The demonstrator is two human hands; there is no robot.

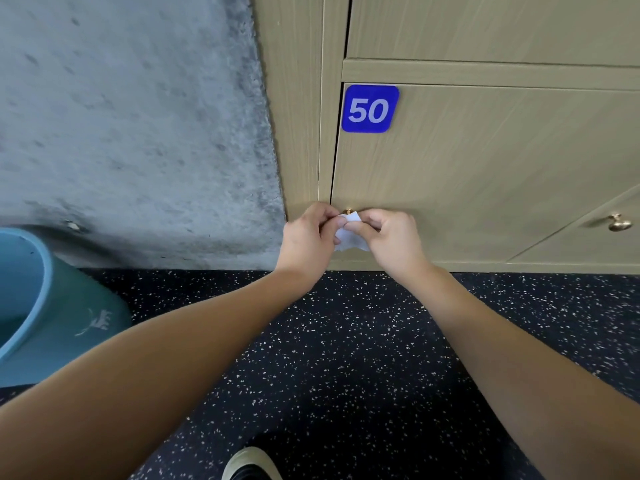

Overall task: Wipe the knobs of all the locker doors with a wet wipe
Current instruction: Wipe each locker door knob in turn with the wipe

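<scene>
Speckled black floor [346, 341], grey concrete wall [138, 116], beige lockers [485, 168].

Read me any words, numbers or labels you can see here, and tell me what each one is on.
"50": white digits on a blue number plate, fixed at the upper left corner of the locker door.
The blue bucket carries a pale printed figure, a picture with no letters that can be read.
No other writing shows.
</scene>
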